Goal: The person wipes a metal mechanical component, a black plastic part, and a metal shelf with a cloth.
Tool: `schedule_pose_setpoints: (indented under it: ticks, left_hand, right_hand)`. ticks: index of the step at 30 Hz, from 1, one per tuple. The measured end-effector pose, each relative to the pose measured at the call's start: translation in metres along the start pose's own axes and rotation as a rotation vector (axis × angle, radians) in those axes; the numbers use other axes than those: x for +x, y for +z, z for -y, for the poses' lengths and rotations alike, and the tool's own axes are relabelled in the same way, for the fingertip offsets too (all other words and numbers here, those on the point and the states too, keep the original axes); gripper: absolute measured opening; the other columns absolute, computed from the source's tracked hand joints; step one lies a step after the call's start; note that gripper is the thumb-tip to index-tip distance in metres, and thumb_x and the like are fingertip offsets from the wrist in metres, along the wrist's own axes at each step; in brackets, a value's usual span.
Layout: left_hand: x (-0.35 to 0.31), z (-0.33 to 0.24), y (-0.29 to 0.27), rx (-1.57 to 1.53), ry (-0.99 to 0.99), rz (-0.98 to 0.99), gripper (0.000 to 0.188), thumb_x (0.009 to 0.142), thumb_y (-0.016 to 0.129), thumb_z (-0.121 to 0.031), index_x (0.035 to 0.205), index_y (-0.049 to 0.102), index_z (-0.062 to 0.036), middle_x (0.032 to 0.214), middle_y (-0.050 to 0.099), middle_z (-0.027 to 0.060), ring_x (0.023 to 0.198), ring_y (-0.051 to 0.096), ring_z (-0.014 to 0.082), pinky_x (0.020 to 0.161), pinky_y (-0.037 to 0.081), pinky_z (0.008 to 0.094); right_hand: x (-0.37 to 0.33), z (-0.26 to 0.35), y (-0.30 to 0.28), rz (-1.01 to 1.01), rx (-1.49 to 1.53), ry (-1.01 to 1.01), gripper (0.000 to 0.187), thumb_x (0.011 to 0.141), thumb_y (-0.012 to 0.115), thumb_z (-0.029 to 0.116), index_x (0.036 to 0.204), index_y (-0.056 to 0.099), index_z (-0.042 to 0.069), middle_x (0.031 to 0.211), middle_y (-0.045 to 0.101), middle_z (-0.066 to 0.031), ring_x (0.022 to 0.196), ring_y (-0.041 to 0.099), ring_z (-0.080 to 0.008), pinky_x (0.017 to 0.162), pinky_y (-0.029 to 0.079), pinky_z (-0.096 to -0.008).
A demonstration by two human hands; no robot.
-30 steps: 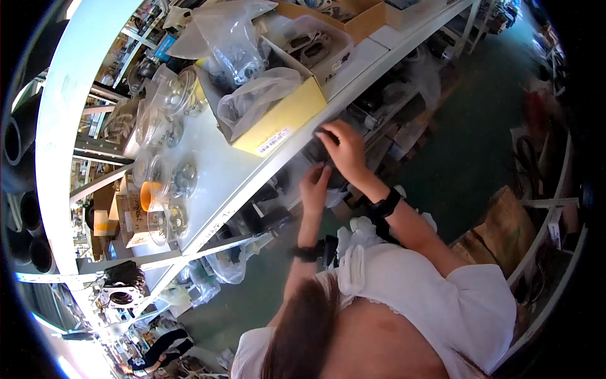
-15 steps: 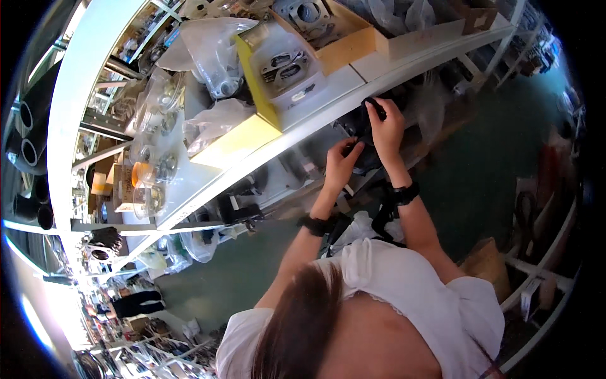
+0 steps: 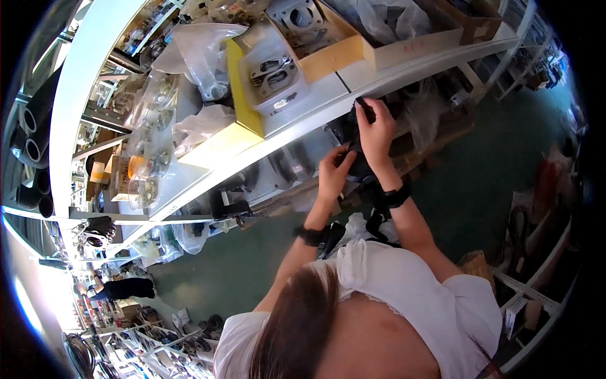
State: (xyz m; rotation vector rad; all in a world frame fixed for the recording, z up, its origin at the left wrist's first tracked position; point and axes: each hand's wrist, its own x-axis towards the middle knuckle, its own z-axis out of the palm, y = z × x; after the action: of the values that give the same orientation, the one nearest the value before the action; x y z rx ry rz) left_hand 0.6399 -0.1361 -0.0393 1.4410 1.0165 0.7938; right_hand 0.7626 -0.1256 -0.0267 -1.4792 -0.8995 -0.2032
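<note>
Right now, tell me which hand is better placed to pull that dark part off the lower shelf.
Probably the right hand: its fingers curl over the top of the dark part under the white shelf edge. The left hand only touches its lower side.

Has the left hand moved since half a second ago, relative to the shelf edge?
Cannot tell: the camera shifted. The left hand sits just below the white shelf edge on the dark part, as before.

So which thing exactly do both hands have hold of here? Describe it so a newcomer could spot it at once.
Follow the long white shelf that runs across the top of the picture to its front edge, just right of the yellow box. Tucked under that edge sits a dark, bulky part, gripped by the right hand from above and the left hand from below. Its near-black colour sets it apart from the pale, bagged parts above.
</note>
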Motion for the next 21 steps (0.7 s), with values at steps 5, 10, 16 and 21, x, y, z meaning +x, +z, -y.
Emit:
schedule_pose_setpoints:
  ticks: [5,10,16,21]
  left_hand:
    - [-0.012,0.011,-0.032,0.117,0.007,-0.066,0.025,0.079,0.059,-0.013,0.095,0.058,0.0057,0.085,0.062,0.0064,0.077,0.053,0.0092,0.069,0.042,0.0234]
    - [-0.026,0.032,-0.065,-0.122,0.03,-0.286,0.022,0.078,0.061,-0.009,0.094,0.057,0.0051,0.082,0.059,0.0046,0.073,0.052,0.0083,0.064,0.042,0.0216]
    - [-0.054,0.038,-0.1,-0.04,-0.019,-0.492,0.024,0.079,0.06,-0.01,0.097,0.055,0.0048,0.083,0.058,0.0046,0.074,0.052,0.0081,0.064,0.042,0.0207]
    - [-0.071,0.023,-0.095,0.05,0.06,-0.609,0.022,0.077,0.062,-0.005,0.096,0.055,0.0027,0.083,0.057,0.0018,0.075,0.05,0.0067,0.065,0.041,0.0195]
  right_hand:
    - [-0.015,0.032,0.016,0.06,0.036,-0.082,0.013,0.075,0.061,0.01,0.085,0.057,0.002,0.077,0.059,-0.0109,0.066,0.057,-0.0274,0.056,0.046,-0.0325]
    - [-0.042,0.066,0.041,0.207,0.113,-0.14,0.01,0.071,0.062,0.007,0.08,0.057,0.003,0.076,0.058,-0.0097,0.064,0.056,-0.0291,0.055,0.045,-0.0344]
    - [-0.072,0.087,0.063,0.455,0.495,0.008,0.015,0.074,0.062,0.009,0.085,0.059,0.0,0.081,0.061,-0.0127,0.071,0.06,-0.0242,0.062,0.047,-0.0294]
    - [-0.079,0.066,0.062,0.669,0.918,0.451,0.018,0.08,0.059,0.007,0.095,0.057,-0.003,0.083,0.062,-0.0057,0.075,0.057,-0.008,0.066,0.045,-0.0187]
